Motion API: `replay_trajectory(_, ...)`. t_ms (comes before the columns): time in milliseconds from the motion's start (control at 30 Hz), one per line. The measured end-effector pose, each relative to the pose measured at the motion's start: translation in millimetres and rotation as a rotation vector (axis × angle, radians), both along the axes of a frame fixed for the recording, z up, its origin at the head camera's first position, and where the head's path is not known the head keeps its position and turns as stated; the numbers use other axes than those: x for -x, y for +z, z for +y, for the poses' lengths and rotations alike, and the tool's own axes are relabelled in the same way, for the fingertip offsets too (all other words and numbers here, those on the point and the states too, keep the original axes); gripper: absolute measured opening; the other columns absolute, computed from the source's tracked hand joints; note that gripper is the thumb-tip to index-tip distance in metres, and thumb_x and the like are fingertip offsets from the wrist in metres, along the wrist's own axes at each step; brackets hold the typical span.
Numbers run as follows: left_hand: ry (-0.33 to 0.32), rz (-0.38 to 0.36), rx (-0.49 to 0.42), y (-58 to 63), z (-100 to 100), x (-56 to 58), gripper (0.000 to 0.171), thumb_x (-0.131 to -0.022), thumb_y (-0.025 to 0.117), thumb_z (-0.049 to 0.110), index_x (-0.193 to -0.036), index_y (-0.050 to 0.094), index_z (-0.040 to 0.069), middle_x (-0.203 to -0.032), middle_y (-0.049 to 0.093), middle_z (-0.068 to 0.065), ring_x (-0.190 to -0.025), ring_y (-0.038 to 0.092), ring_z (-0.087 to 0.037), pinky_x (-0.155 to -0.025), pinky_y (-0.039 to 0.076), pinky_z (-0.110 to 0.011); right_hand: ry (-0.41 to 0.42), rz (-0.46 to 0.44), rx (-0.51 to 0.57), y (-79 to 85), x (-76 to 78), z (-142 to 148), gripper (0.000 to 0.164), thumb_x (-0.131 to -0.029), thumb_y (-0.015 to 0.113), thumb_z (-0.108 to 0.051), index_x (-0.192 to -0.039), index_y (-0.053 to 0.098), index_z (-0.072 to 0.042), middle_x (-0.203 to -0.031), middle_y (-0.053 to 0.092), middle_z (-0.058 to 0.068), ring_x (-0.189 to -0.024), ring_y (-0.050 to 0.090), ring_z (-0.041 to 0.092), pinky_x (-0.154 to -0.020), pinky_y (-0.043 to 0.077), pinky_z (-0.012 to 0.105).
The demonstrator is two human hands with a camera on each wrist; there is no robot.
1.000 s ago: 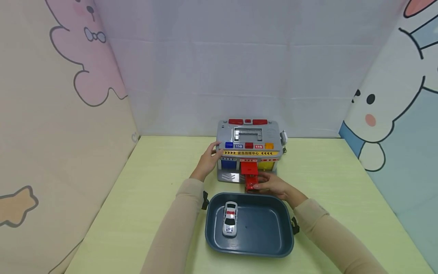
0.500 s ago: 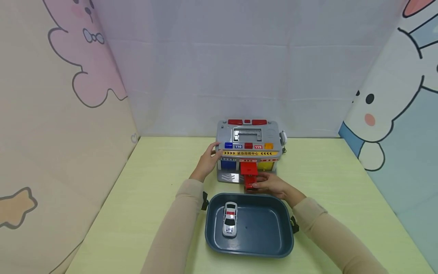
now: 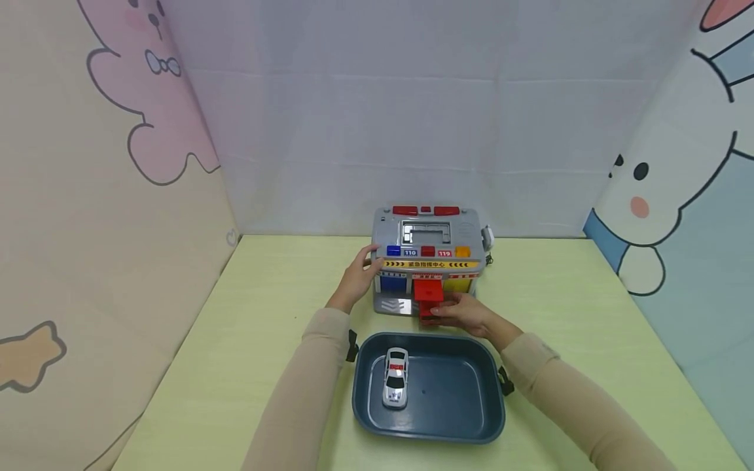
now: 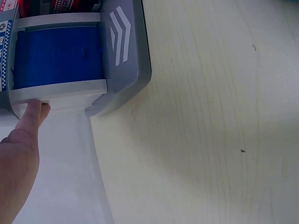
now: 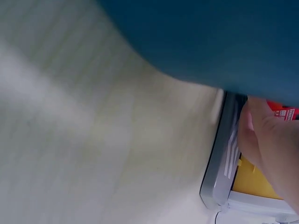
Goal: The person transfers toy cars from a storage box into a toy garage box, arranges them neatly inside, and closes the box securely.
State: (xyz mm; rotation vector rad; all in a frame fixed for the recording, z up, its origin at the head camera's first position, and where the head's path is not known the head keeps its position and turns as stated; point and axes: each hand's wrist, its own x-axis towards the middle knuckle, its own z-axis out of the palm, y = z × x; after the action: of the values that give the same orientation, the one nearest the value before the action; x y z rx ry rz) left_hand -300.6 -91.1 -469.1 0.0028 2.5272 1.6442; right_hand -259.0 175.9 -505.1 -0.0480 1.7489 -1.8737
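Observation:
A grey toy garage (image 3: 427, 260), styled as an emergency station, stands on the table. My left hand (image 3: 355, 280) rests against its left side; in the left wrist view its fingers (image 4: 32, 116) lie straight on the white side wall beside a blue door (image 4: 58, 58). At the front, my right hand (image 3: 468, 315) pinches a red toy car (image 3: 429, 316), which sits partly under the raised red middle door (image 3: 428, 290). In the right wrist view the fingers (image 5: 261, 126) are at the doorway, and the car is mostly hidden.
A dark blue tray (image 3: 453, 425) stands in front of the garage, with a white toy police car (image 3: 396, 377) in its left part. A yellow door (image 3: 457, 285) closes the right bay. Printed cloth panels border the pale green table (image 3: 283, 281).
My right hand has pushed the red toy car slightly farther into the middle bay. My left hand keeps its place on the garage, and the tray stays put.

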Motion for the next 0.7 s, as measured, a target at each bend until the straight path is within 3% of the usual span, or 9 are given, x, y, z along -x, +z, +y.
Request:
replay_trajectory(400,0.001,0.011,-0.006,-0.8,0.6,0.6,0.047,-0.100,0.050,0.047,-0.145,0.041,0.034,-0.143,0.046,-0.015,-0.126,0.048,-0.036,-0.098,0.042,-0.055,-0.107,0.075,-0.060,-6.6,-3.9,-3.2,0.069,-0.090,0.069,-0.002,-0.142,0.025,0.005,-0.130,0.043,0.032,-0.113,0.051,0.040,-0.088,0.051,0.047)
replay_trajectory(567,0.001,-0.001,-0.007,-2.3,0.7,1.3,0.047,-0.100,0.050,0.047,-0.145,0.040,0.036,-0.144,0.045,-0.015,-0.127,0.047,-0.036,-0.098,0.041,-0.055,-0.091,0.097,-0.058,-8.8,-4.8,-2.9,0.049,-0.091,0.067,-0.001,-0.127,0.033,0.003,-0.128,0.047,0.031,-0.108,0.055,0.039,-0.082,0.053,0.052)
replay_trajectory(700,0.002,-0.003,-0.016,-3.0,0.6,2.0,0.047,-0.100,0.051,0.047,-0.145,0.041,0.036,-0.144,0.045,-0.015,-0.126,0.047,-0.037,-0.098,0.041,-0.056,-0.080,0.145,-0.056,-10.8,-5.1,-3.6,0.032,-0.091,0.066,0.001,-0.112,0.042,0.001,-0.123,0.053,0.025,-0.103,0.058,0.032,-0.082,0.054,0.049)
